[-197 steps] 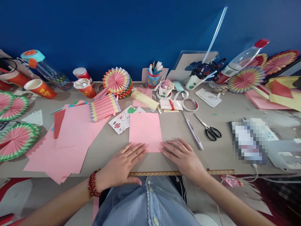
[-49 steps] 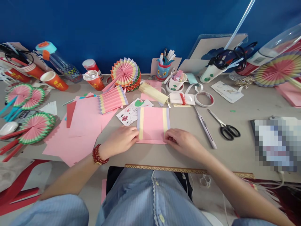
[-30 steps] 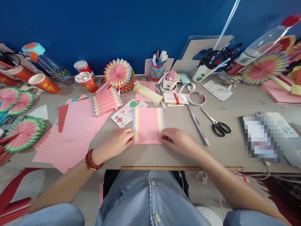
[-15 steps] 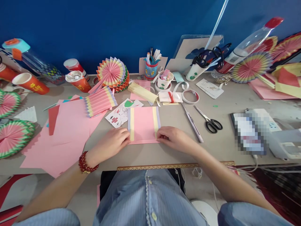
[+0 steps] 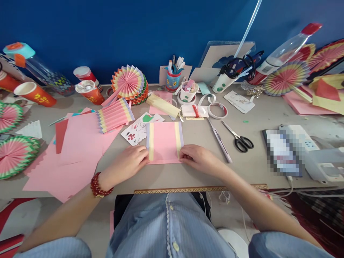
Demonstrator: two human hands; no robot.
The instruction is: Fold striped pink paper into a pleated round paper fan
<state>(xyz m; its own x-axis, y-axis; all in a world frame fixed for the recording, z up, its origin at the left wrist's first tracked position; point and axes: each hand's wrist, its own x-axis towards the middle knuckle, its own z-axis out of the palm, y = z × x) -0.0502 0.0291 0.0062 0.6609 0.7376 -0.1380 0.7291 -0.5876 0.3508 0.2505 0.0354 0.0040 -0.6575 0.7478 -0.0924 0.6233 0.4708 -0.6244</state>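
A pink sheet of paper (image 5: 164, 141) with yellow and lilac bands down both sides lies flat on the desk in front of me. My left hand (image 5: 134, 157) pinches its near left corner, fingers closed. At the near right corner my right hand (image 5: 195, 156) grips the sheet the same way, fingers curled. A narrow strip along the near edge seems folded. Beyond the left hand are a printed white card (image 5: 138, 129) and a pleated pink paper (image 5: 115, 115) with yellow and lilac edges.
Right of the sheet lie a utility knife (image 5: 219, 141), scissors (image 5: 239, 138) and a tape roll (image 5: 218, 110). Pink sheets (image 5: 77, 143) spread at left. Paper rosettes (image 5: 127, 82), cups (image 5: 90, 92) and a pen holder (image 5: 172, 80) stand behind. A phone (image 5: 283, 152) lies at right.
Almost nothing differs. Both hands stay at the near corners of the pink sheet, and the view has shifted very slightly.
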